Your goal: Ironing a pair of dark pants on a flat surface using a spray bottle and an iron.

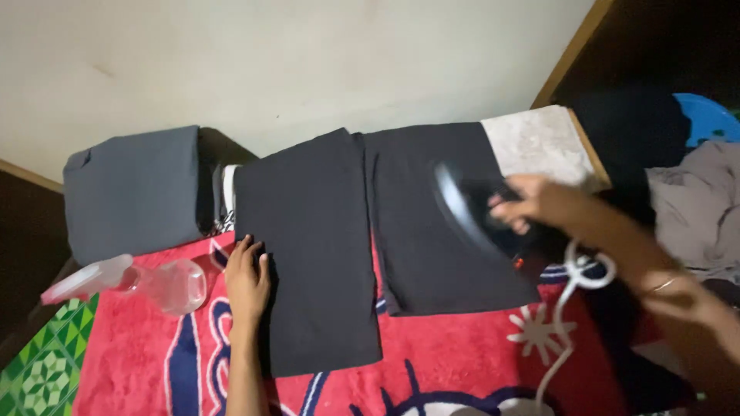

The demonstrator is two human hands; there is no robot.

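Note:
My left hand (247, 279) lies flat, fingers together, on the left edge of a folded black garment (312, 246) spread over a red patterned blanket (455, 354). My right hand (539, 202) grips the handle of a dark clothes iron (472, 212), which rests tilted on a second black cloth panel (428, 223) to the right. The iron is motion-blurred. Its white cord (566, 308) loops down past my right wrist, which wears a thin bangle.
A folded grey pile (135, 192) sits at the back left by the cream wall. A clear spray bottle with a pink head (135, 283) lies on the blanket near my left hand. Pale cloth (697, 208) and a blue object (709, 115) are at the right.

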